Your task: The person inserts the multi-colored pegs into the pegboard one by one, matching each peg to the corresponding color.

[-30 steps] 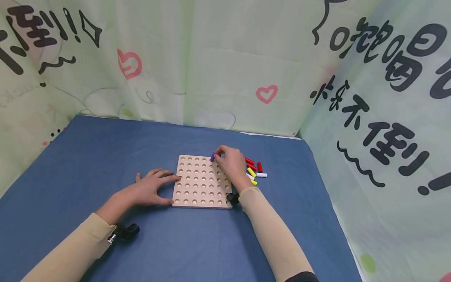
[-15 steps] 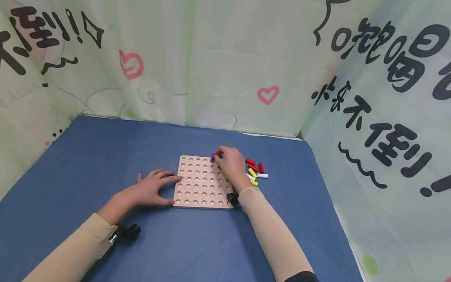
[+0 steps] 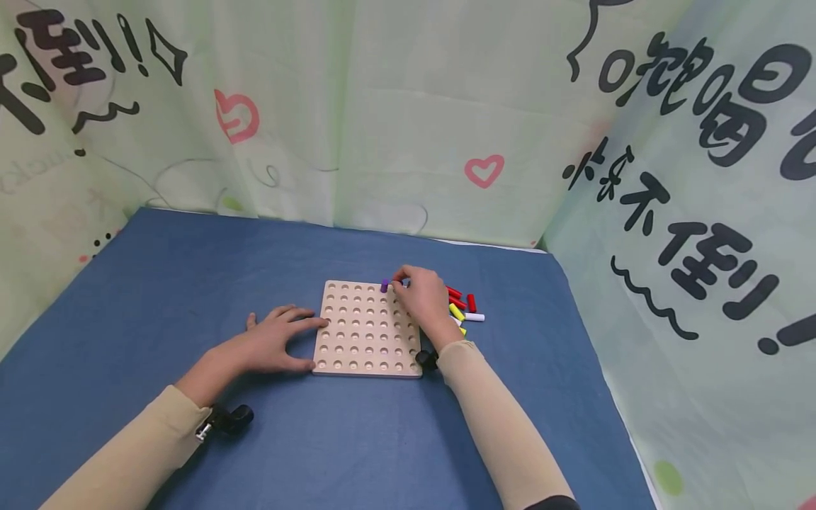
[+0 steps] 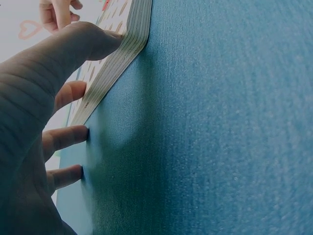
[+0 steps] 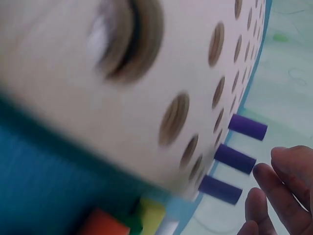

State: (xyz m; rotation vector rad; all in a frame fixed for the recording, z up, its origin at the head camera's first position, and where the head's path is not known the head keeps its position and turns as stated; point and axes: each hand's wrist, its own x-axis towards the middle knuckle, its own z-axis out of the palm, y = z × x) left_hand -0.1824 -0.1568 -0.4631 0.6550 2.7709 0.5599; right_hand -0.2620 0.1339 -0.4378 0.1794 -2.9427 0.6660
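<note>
A square wooden pegboard (image 3: 360, 333) with rows of round holes lies on the blue cloth. In the right wrist view, three purple pegs (image 5: 235, 158) stand side by side along its far edge. My right hand (image 3: 422, 297) is just right of the leftmost purple peg (image 3: 384, 286); its fingertips (image 5: 264, 171) are close to the middle peg, with nothing between them. My left hand (image 3: 275, 341) lies at the board's left side. Its thumb (image 4: 105, 44) touches the near corner and its index finger the left edge, while the other fingers rest on the cloth, spread apart.
Right of the board lie loose pegs: red (image 3: 471, 302), yellow (image 3: 456, 312) and white (image 3: 474, 317), partly behind the right hand. In the right wrist view a green piece (image 5: 136, 220) shows among them. A printed curtain (image 3: 408, 142) stands behind the table.
My right hand has let go of the leftmost purple peg, which stays upright in the far row, and has shifted slightly right. The left hand holds its place.
</note>
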